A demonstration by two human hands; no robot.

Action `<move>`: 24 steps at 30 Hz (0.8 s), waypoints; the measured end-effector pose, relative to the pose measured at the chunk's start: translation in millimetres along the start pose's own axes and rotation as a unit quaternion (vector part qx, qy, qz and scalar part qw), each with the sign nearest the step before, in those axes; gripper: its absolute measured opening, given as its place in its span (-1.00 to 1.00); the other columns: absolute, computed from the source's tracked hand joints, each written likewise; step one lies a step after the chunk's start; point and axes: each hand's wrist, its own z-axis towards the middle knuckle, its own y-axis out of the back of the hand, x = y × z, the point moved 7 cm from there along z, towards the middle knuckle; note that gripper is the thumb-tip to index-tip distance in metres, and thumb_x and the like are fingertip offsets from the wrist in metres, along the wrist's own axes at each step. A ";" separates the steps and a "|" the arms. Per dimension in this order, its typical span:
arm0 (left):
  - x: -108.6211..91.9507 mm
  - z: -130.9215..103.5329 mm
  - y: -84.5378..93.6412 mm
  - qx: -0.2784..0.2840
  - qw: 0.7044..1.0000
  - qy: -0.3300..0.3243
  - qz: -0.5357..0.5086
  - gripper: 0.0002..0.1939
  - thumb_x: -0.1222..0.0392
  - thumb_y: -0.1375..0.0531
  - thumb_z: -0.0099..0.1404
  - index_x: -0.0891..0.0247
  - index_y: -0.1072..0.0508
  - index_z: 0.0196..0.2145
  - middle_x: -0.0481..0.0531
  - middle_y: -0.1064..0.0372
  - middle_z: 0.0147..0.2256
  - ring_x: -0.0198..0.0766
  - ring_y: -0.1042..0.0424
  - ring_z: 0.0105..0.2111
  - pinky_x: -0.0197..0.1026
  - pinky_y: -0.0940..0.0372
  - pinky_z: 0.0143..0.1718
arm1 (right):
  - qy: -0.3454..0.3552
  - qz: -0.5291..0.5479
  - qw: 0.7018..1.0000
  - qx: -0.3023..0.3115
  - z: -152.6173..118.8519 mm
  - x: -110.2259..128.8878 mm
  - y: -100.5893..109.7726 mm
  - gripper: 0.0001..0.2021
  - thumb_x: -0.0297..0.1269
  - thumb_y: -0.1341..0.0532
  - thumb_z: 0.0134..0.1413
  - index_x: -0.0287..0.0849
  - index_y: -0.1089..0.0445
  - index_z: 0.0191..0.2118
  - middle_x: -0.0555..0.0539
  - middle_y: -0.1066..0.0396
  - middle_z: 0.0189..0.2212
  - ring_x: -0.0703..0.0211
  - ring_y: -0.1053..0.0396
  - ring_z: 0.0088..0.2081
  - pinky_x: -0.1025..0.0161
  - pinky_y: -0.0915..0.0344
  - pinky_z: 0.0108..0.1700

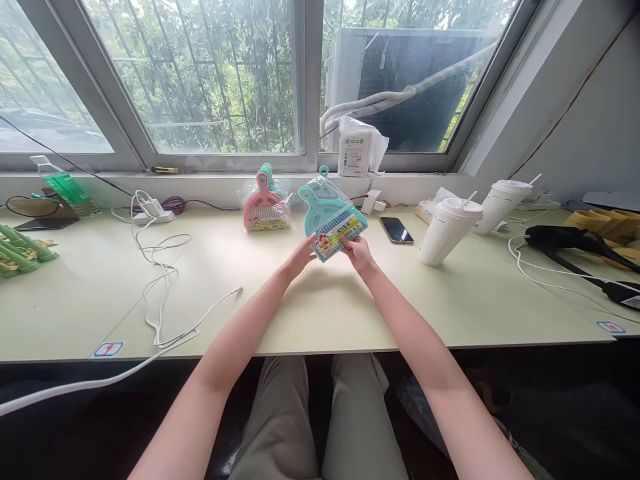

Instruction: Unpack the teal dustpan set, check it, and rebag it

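Observation:
Both hands hold a teal dustpan-and-brush set (331, 217) with a yellow printed label, tilted above the table. My left hand (301, 257) grips its lower left edge, and my right hand (359, 253) pinches the lower right side of the label. Behind it, a teal piece with a ring handle (324, 175) shows in clear plastic, partly hidden by the front set. To the left stands a stack of similar sets (266, 203), the front one pink, the ones behind teal, in clear wrapping.
A phone (397, 230) and two white lidded cups (450, 230) are at the right, before black straps (570, 243). White cables (163, 273), a green bottle (67, 187) and green bundles (23, 253) lie left. A wrapped white package (356, 152) rests by the window.

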 end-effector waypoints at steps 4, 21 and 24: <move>-6.6 0.1 11.2 -0.030 0.999 -0.011 -0.010 -0.36 -0.20 -0.20 0.20 0.21 -0.38 0.13 0.13 -0.34 0.17 0.03 -0.26 0.20 0.03 -0.16 0.19 | -0.004 -0.018 1.000 0.014 -1.1 -2.3 -4.4 -0.62 -0.27 -0.53 -0.34 -0.22 -0.47 -0.32 -0.15 -0.56 -0.19 -0.09 -0.49 -0.07 0.02 -0.50 -0.04; -7.8 -1.9 4.3 -0.036 0.998 -0.047 0.024 -0.26 -0.22 -0.32 0.07 0.21 -0.31 0.11 0.21 -0.44 0.03 -0.03 -0.44 0.03 -0.07 -0.32 -0.01 | 0.046 -0.022 0.999 -0.006 -0.4 1.2 -5.6 -0.64 -0.24 -0.49 -0.28 -0.21 -0.46 -0.29 -0.15 -0.55 -0.19 -0.03 -0.49 -0.10 0.01 -0.48 -0.03; -12.7 -1.1 16.8 -0.118 0.988 -0.074 0.060 -0.12 -0.07 -0.45 -0.07 0.19 -0.21 0.14 0.14 -0.50 -0.09 -0.06 -0.52 -0.13 -0.06 -0.40 -0.13 | 0.051 -0.032 0.998 -0.033 -2.1 0.1 -5.0 -0.67 -0.24 -0.47 -0.23 -0.20 -0.44 -0.28 -0.14 -0.54 -0.16 -0.01 -0.48 -0.08 0.00 -0.48 -0.01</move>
